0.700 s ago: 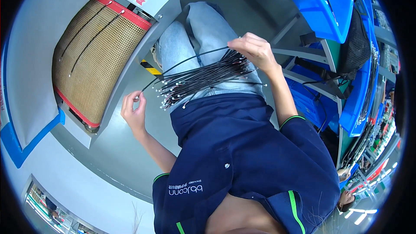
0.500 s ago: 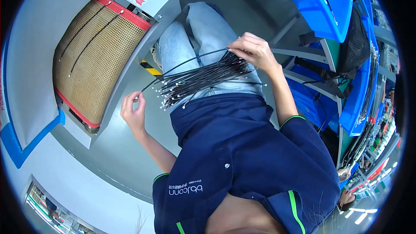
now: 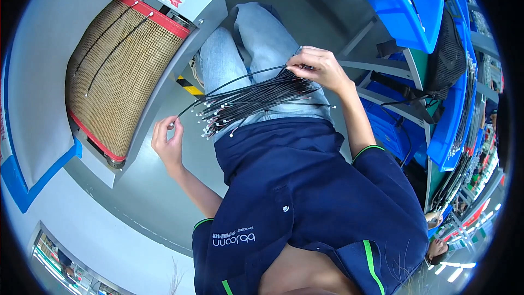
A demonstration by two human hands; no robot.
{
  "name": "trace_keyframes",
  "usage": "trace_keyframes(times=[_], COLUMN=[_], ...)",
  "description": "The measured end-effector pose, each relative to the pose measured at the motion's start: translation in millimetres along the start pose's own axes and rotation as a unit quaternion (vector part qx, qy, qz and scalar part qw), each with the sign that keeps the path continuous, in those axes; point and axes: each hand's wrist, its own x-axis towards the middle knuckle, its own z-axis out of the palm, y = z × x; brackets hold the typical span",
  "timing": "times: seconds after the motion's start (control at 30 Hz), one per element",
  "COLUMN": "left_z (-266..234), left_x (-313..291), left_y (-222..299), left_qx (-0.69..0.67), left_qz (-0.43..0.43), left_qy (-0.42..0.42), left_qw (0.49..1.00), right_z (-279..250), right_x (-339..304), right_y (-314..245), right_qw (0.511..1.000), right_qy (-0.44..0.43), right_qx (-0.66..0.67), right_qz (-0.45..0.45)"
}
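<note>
A bundle of thin black cables (image 3: 256, 98) with small white end connectors lies across my lap. Above it a single black cable (image 3: 234, 80) runs from one hand to the other in a shallow curve. My left hand (image 3: 168, 139) pinches its left end between thumb and fingertips, off to the side of the bundle. At the far right end of the bundle, my right hand (image 3: 319, 68) closes its fingers on the same cable. The curled fingers of that hand hide the cable's right tip.
To my left stands a machine with a tan mesh conveyor belt (image 3: 123, 76), red along its edges, carrying two black cables (image 3: 117, 52). Blue bins (image 3: 409, 11) holding cables line the right side. A grey metal frame (image 3: 382, 65) rises beside my knees.
My right hand has shifted slightly down and left, and the stretched cable hangs a little lower. Both cables on the belt have moved slightly left. My left hand stays in place.
</note>
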Motion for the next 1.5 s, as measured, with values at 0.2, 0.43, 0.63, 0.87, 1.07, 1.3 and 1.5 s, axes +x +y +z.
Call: trace_keyframes(times=[0.2,0.43,0.63,0.87,1.07,1.3,1.5], left_z=[-5,-51,-141,-225,-257,-277,-286], left_x=[6,38,96,158,189,211,199], left_y=[2,13,5,-17,-41,-21,-12], left_qx=[-0.004,0.027,0.032,0.051,0.031,0.047,0.044], left_qz=[0.006,-0.002,-0.008,-0.036,-0.015,-0.022,-0.023], left_qy=[0.000,0.005,0.072,0.078,0.097,0.082,0.144], left_qw=[1.000,1.000,0.997,0.995,0.995,0.995,0.988], right_z=[-3,-14,-2,31,46,18,-33], right_x=[2,44,132,223,273,288,207], right_y=[1,-36,-106,-152,-176,-205,-233], right_qw=[1.000,0.998,0.994,0.985,0.992,0.988,1.000], right_qy=[-0.022,-0.004,0.066,0.101,0.075,0.091,-0.020], right_qx=[0.006,-0.049,-0.042,-0.001,-0.044,-0.036,0.006], right_qz=[-0.004,-0.035,-0.081,-0.139,-0.093,-0.116,-0.016])
